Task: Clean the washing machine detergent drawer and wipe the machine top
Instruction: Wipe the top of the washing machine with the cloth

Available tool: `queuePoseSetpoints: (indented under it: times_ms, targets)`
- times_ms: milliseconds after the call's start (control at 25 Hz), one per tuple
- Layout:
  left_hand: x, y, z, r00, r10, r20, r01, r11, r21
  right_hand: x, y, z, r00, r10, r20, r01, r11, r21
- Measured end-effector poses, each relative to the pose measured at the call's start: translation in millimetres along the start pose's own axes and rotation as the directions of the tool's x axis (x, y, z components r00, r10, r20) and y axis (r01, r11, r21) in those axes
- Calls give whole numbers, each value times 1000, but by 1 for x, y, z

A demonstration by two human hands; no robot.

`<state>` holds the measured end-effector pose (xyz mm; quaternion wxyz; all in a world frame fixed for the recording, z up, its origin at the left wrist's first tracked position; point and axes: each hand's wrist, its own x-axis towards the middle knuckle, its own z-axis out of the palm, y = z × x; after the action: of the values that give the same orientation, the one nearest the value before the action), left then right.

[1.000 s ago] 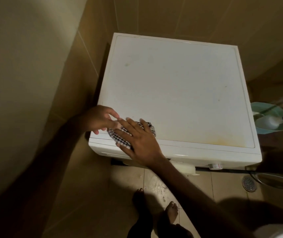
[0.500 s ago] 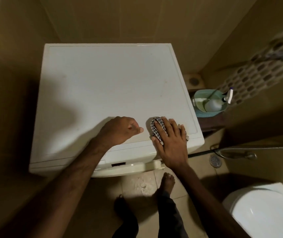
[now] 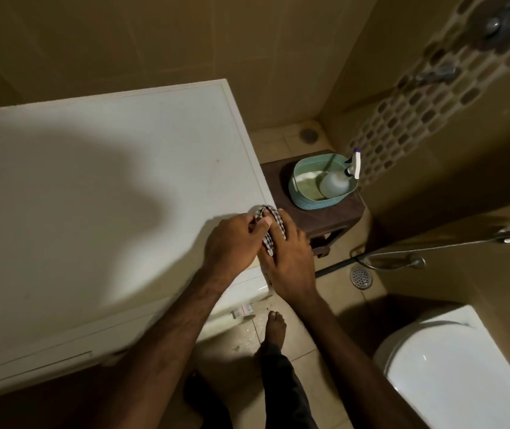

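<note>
The washing machine's white top (image 3: 102, 193) fills the left of the view, partly in shadow. A checkered cloth (image 3: 271, 215) lies at its front right corner. My right hand (image 3: 289, 261) rests flat on the cloth with straight fingers, pressing it onto the top. Just left of it, my left hand (image 3: 232, 241) has curled fingers, and its fingertips pinch the cloth's left edge. The two hands touch over the cloth. I cannot make out the detergent drawer on the machine's dim front.
A teal basket (image 3: 309, 202) holding a white spray bottle (image 3: 335, 184) stands on a brown stool (image 3: 340, 216) right of the machine. A toilet (image 3: 451, 373) is at lower right, with a floor drain (image 3: 360, 277), a hose (image 3: 433, 249) and my bare foot (image 3: 275, 331) on the tiles.
My right hand slid the cloth along the front edge from the left corner to the right corner. My left hand followed and now meets the cloth. The camera swung right.
</note>
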<state>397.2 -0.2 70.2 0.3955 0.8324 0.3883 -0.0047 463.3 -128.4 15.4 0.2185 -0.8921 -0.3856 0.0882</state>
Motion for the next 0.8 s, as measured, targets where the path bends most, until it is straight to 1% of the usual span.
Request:
queuePoseSetpoints:
  times_ms: [80,160,240,280,360,400,440,520,560,600,640,680,720,800]
  targets:
    - [11,24,14,997,-54,-62,54,999,-7,16,4,-5,999,45,-3,-43,971,234]
    - [21,46,24,991,-68,-113,68,998,-5,32,13,-11,994,106,21,-104,879,465]
    - [37,66,34,990,-49,-128,41,997,-70,53,28,-25,989,145,39,-141,805,576]
    - [48,74,38,991,-33,-130,19,994,-106,62,38,-34,989,137,59,-144,760,633]
    - [74,88,44,993,-19,-116,0,987,-161,77,59,-58,984,112,140,-179,620,764]
    - [89,92,48,995,-20,-93,0,978,-208,83,70,-71,978,129,163,-207,560,802]
    - [107,97,53,998,-16,-57,0,963,-271,90,83,-80,969,176,171,-238,500,833]
    - [138,103,64,1000,-14,14,19,921,-388,105,116,-82,920,329,211,-332,371,868]
    - [153,104,72,999,-22,48,41,900,-435,114,133,-79,878,389,279,-403,288,868]
    - [167,107,79,997,-35,76,67,881,-468,122,147,-75,834,412,366,-478,210,853]
    - [183,109,88,994,-51,96,92,863,-497,131,160,-72,796,417,440,-542,164,824]
    - [198,109,98,991,-78,110,124,855,-503,140,170,-68,769,427,476,-576,141,805]
    - [213,107,109,989,-99,112,143,848,-510,147,178,-65,763,442,471,-580,146,802]
    - [247,95,137,983,-140,121,182,846,-502,162,189,-52,779,501,377,-528,200,825]
